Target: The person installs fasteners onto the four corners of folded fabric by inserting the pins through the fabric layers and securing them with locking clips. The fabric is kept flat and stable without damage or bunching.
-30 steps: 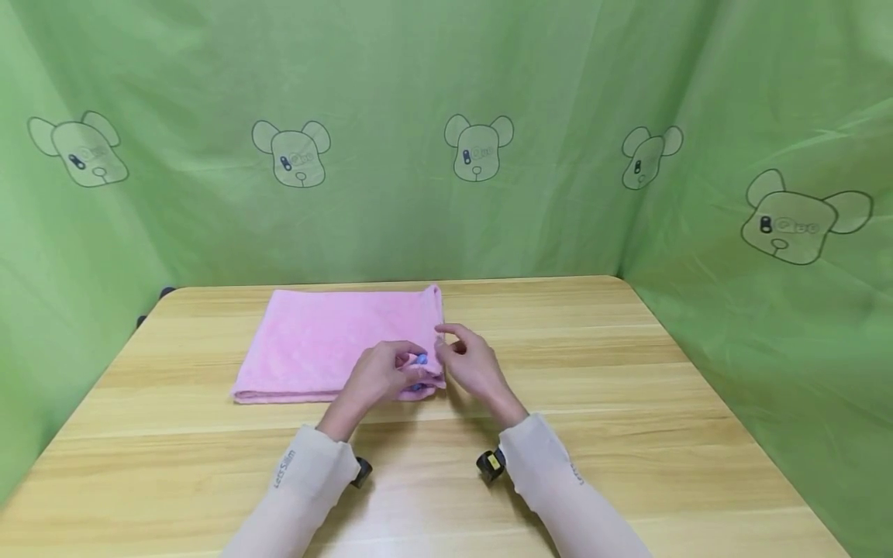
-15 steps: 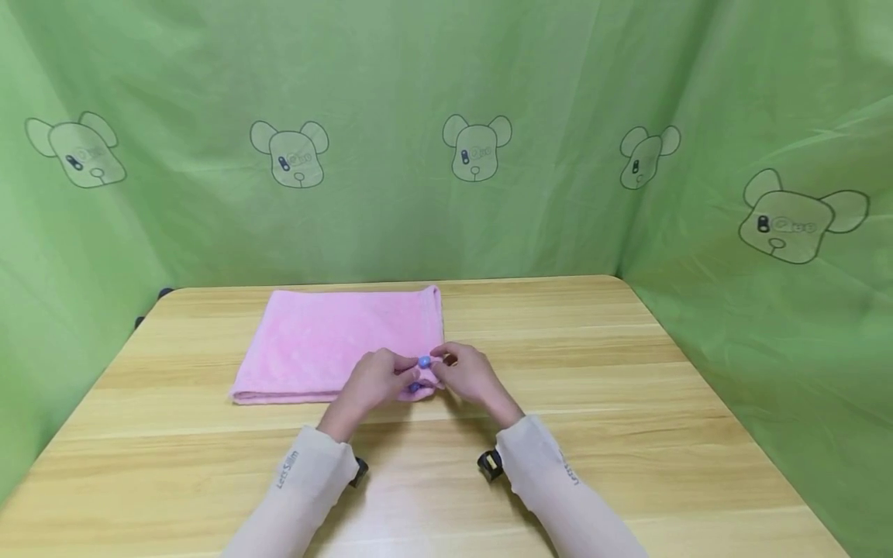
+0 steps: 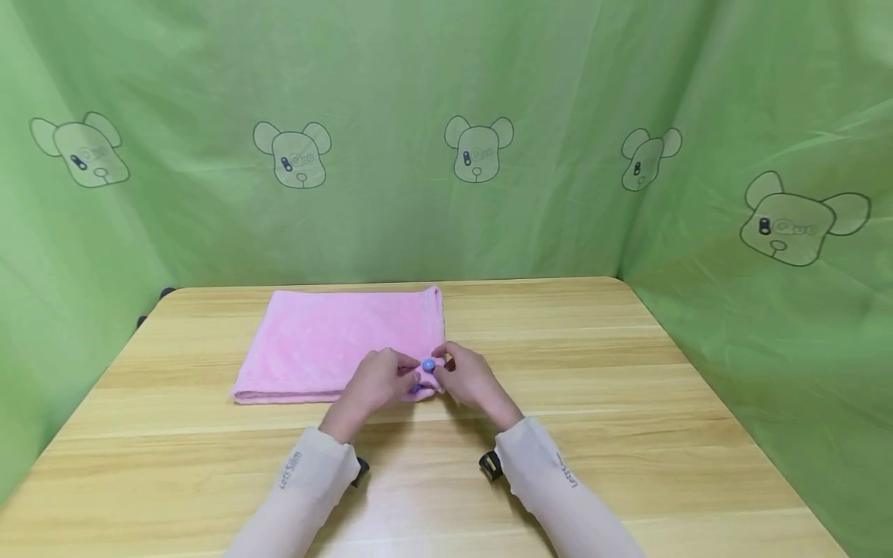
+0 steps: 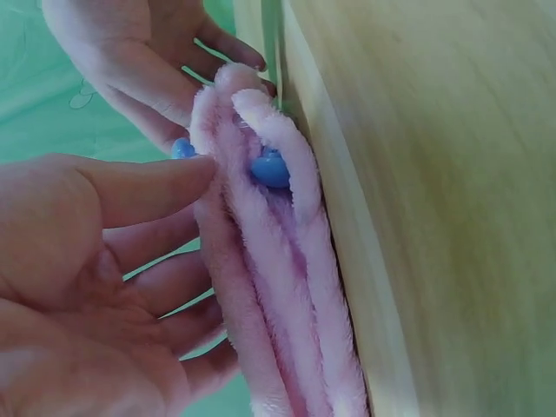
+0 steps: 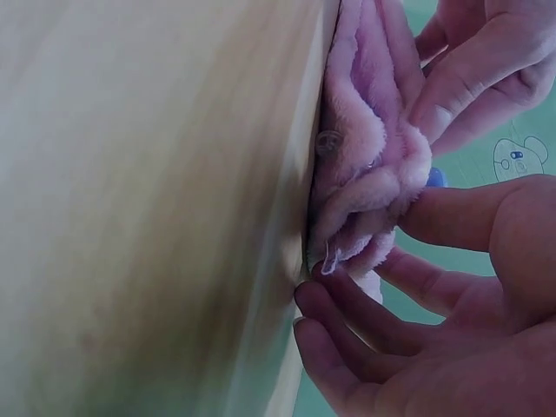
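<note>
A folded pink plush cloth [image 3: 335, 333] lies on the table, its near right corner bunched up. On that corner a round blue knob [image 3: 429, 364] sits on the top layer, between my two hands. Another blue knob [image 4: 272, 168] shows between the layers in the left wrist view. My left hand [image 3: 377, 380] pinches the cloth on the left of the upper knob, the thumb pressing beside it. My right hand [image 3: 473, 377] grips the corner from the right, thumb on top and fingers below. A clear plastic disc [image 5: 328, 142] is visible at the cloth's underside.
The wooden table [image 3: 628, 434] extends around the cloth on all sides. Green curtains [image 3: 391, 209] printed with bear heads hang behind it and at both sides. A dark wrist-camera mount [image 3: 491, 465] sticks out below the right sleeve.
My right hand has come down from the cloth's right edge and taken hold of the corner. The upper blue knob, partly hidden by my left fingers before, now shows plainly.
</note>
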Available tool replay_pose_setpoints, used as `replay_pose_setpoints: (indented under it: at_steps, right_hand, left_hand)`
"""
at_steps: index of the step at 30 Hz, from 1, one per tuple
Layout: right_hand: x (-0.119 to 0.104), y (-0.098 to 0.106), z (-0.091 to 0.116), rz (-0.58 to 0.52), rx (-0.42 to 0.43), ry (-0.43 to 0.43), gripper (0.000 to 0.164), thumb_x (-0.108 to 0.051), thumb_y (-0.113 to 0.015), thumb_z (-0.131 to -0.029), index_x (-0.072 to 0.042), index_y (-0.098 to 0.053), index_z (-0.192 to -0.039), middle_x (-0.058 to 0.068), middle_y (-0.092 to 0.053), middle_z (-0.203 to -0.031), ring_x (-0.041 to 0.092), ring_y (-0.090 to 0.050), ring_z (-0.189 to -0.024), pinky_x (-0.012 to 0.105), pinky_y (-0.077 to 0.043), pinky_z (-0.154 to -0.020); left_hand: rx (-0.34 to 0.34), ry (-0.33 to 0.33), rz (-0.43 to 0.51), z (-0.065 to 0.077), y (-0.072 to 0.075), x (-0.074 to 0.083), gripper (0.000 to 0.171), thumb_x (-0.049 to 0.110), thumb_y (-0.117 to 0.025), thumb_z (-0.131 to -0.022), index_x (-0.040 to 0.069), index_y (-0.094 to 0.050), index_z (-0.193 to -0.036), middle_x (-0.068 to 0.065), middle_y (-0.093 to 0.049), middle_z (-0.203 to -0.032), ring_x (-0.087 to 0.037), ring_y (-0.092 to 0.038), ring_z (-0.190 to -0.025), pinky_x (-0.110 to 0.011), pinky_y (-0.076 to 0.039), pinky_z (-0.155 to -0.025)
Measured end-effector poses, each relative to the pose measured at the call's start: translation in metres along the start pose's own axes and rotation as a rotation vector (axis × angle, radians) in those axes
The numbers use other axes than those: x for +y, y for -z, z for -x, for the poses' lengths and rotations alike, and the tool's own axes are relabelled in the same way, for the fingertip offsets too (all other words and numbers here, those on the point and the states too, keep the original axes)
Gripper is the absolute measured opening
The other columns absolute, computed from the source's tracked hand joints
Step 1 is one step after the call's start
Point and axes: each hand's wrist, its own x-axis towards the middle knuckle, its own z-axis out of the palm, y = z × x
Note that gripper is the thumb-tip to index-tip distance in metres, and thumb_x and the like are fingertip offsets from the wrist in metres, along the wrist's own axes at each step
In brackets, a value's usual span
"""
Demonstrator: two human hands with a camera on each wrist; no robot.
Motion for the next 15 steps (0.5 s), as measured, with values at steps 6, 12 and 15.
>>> replay_pose_setpoints:
  at_steps: [6,12,15]
  right_hand:
    - [-0.0009,-0.0011,-0.0003,-0.017,-0.005,-0.001,0.025,-0.016,-0.062,-0.094,-0.006,-0.061,-0.117,0.005,-0.059,-0.079,0.017,-0.053,-0.063,0.03,-0.045,-0.055]
    - [-0.0022,-0.0023,-0.001,-0.046,-0.015,-0.027,0.025,-0.015,-0.061,-0.095,-0.007,-0.06,-0.119,0.005,-0.059,-0.079,0.016,-0.053,-0.058,0.027,-0.043,-0.051]
    - [-0.0033,-0.0022,-0.0007,-0.046,-0.025,-0.039,0.026,-0.015,-0.059,-0.096,-0.006,-0.059,-0.12,0.005,-0.059,-0.079,0.015,-0.053,-0.057,0.027,-0.043,-0.05]
  left_hand:
    - [0.14,0.011,0.006,0.0001,0.004,-0.0032,0.004,0.01,-0.072,-0.086,0.01,-0.074,-0.082,0.002,-0.068,-0.073,-0.015,-0.061,-0.068,-0.037,-0.053,-0.069]
    - [0.082,0.002,-0.01,0.0011,0.0053,-0.0051,0.008,0.004,-0.074,-0.079,0.008,-0.068,-0.077,-0.001,-0.064,-0.068,-0.016,-0.057,-0.062,-0.034,-0.052,-0.061]
    - [0.062,0.003,-0.011,0.0016,0.0065,-0.0047,0.006,0.005,-0.072,-0.081,0.008,-0.068,-0.078,-0.001,-0.063,-0.069,-0.016,-0.056,-0.062,-0.034,-0.051,-0.061]
